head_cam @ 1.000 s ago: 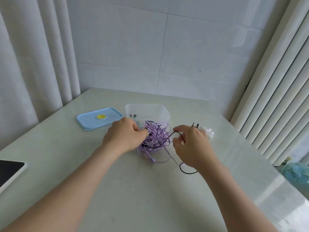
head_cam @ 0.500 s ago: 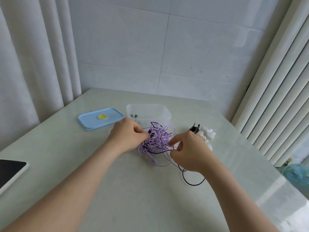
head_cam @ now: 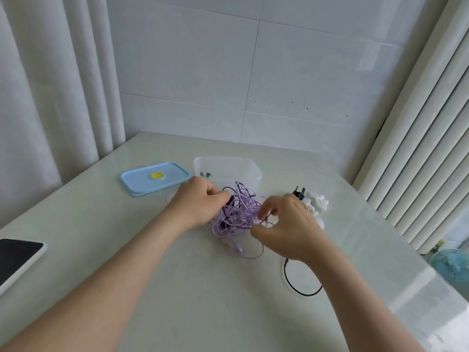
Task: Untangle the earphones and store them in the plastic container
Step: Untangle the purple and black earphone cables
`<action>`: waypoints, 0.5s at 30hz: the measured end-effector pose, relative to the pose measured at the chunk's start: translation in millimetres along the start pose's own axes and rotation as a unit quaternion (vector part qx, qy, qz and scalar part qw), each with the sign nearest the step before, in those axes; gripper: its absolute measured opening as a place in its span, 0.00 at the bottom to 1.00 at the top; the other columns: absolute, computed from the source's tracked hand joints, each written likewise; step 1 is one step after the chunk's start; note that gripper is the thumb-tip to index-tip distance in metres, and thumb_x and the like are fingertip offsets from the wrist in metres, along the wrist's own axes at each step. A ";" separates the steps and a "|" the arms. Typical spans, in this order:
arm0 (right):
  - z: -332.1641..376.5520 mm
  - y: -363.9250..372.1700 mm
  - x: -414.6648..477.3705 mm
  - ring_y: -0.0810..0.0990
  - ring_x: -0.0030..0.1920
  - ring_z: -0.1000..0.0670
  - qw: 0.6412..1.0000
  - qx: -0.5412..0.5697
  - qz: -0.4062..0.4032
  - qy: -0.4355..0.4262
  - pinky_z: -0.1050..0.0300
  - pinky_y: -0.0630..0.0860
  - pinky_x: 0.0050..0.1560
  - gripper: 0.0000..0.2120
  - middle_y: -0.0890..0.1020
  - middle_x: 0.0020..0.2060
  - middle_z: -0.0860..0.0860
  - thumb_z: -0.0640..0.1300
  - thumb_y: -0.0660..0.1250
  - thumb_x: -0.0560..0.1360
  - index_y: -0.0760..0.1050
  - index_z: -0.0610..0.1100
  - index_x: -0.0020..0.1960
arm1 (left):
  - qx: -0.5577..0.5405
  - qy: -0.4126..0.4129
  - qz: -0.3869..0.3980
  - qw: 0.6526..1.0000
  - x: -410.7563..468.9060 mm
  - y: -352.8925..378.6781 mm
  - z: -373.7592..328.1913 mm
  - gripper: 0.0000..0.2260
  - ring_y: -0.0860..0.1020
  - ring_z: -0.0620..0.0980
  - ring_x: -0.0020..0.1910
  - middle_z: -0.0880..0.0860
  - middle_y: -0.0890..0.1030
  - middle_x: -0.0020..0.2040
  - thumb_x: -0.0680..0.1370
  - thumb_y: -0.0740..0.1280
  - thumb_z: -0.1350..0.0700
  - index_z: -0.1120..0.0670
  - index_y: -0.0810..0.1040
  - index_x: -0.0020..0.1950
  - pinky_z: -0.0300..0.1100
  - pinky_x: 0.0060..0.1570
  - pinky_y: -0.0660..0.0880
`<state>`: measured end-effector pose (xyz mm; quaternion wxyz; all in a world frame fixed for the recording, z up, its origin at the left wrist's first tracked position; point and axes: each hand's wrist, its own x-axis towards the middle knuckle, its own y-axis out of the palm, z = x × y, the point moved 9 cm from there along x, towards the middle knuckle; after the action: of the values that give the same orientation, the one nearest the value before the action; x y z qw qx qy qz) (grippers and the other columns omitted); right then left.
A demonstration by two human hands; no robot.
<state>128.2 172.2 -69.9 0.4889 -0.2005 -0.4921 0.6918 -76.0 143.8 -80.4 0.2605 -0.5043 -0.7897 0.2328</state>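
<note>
two hands work a knot of purple earphones on the pale counter, just in front of the open plastic container, whose blue lid lies off to its left. from my remote seat i read the left hand as curled into the left side of the knot and gripping it. the right hand is blurred, its thumb and forefinger bent over the right edge near a dark strand, and i cannot tell whether they have hold of it. a black cord loops out on the counter from under the right wrist and seems to thread into the purple mass. nothing of the knot is in the container yet. the main risk, as i judge it, is pulling the two sides apart too hard: that would cinch the loops tighter instead of freeing them and could strain the thin wire at the earbuds or the plug. a sideways tug could also drag the whole bundle into the light container and shove it away, or catch the black clip and white object lying just beyond the right hand. the loose loop under the wrist could snag on the arm.
</note>
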 end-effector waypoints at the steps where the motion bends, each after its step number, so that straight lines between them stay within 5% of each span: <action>1: 1.1 -6.8 -1.1 0.74 0.54 0.49 0.999 0.016 -0.035 0.002 0.50 0.72 0.59 0.16 0.73 0.49 0.59 0.59 0.68 0.64 0.74 0.57 0.50 | -0.018 0.011 -0.014 1.000 -0.6 -4.0 -4.3 0.14 0.67 0.45 0.28 0.43 0.69 0.25 0.77 0.72 0.51 0.56 0.78 0.33 0.41 0.33 0.64; 5: 16.7 -34.8 -12.0 0.71 0.58 0.49 0.975 0.096 -0.192 -0.052 0.49 0.67 0.60 0.25 0.70 0.55 0.56 0.58 0.68 0.69 0.68 0.55 0.63 | -0.086 0.101 -0.062 0.989 -9.7 -20.3 -33.6 0.06 0.74 0.33 0.35 0.34 0.79 0.30 0.78 0.76 0.50 0.48 0.86 0.41 0.32 0.39 0.66; 8: 20.3 -36.4 -13.9 0.68 0.62 0.51 0.969 0.089 -0.224 -0.043 0.53 0.61 0.63 0.27 0.68 0.60 0.57 0.62 0.66 0.72 0.70 0.55 0.69 | -0.117 0.157 -0.076 0.978 -12.9 -22.4 -44.1 0.06 0.78 0.38 0.43 0.39 0.85 0.39 0.79 0.76 0.50 0.47 0.86 0.43 0.39 0.51 0.73; 12: 27.0 -49.3 -19.1 0.75 0.57 0.50 0.945 0.106 -0.292 -0.100 0.51 0.68 0.60 0.13 0.75 0.54 0.57 0.55 0.71 0.74 0.80 0.53 0.57 | -0.173 0.161 -0.056 0.970 -15.1 -17.2 -47.0 0.05 0.85 0.47 0.44 0.47 0.88 0.41 0.80 0.75 0.53 0.53 0.86 0.47 0.43 0.53 0.79; 15: 32.9 -42.9 -16.5 0.81 0.51 0.56 0.949 0.128 -0.261 -0.123 0.50 0.77 0.56 0.10 0.81 0.46 0.60 0.57 0.76 0.75 0.83 0.53 0.52 | -0.191 0.164 -0.037 0.967 -17.5 -15.5 -51.2 0.05 0.87 0.50 0.46 0.48 0.88 0.42 0.80 0.75 0.53 0.54 0.87 0.48 0.42 0.54 0.80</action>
<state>131.0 143.5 -21.3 0.6101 0.0858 -0.4906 0.6162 -47.1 127.2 -35.1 0.2935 -0.5463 -0.7843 -0.0183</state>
